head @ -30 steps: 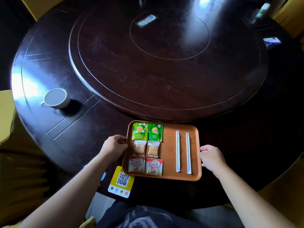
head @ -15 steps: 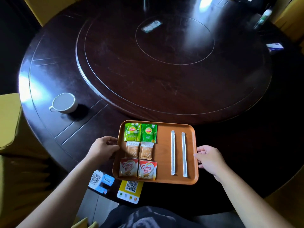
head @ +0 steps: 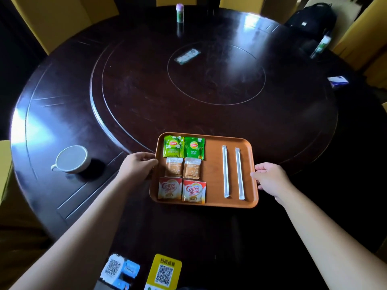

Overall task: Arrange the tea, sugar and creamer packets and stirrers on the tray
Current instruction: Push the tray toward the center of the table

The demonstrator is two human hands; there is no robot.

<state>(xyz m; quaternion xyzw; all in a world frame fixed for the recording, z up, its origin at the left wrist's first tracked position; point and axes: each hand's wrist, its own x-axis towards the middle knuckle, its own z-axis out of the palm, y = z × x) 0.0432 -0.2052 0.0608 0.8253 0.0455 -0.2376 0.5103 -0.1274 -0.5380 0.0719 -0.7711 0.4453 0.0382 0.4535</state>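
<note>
Dark table (head: 62, 114); tray (head: 211, 164): 2 Lipton packets (head: 183, 146), 2 Coffee mate packets (head: 181, 189).

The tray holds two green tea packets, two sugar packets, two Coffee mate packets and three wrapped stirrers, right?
Not quite: the head view shows two wrapped stirrers, not three. The tray does hold two green tea packets, two sugar packets and two Coffee mate packets.

A dark round wooden table (head: 62, 126) carries an orange tray (head: 211, 170) near its front edge and a white cup (head: 72, 159) toward its left edge.
</note>
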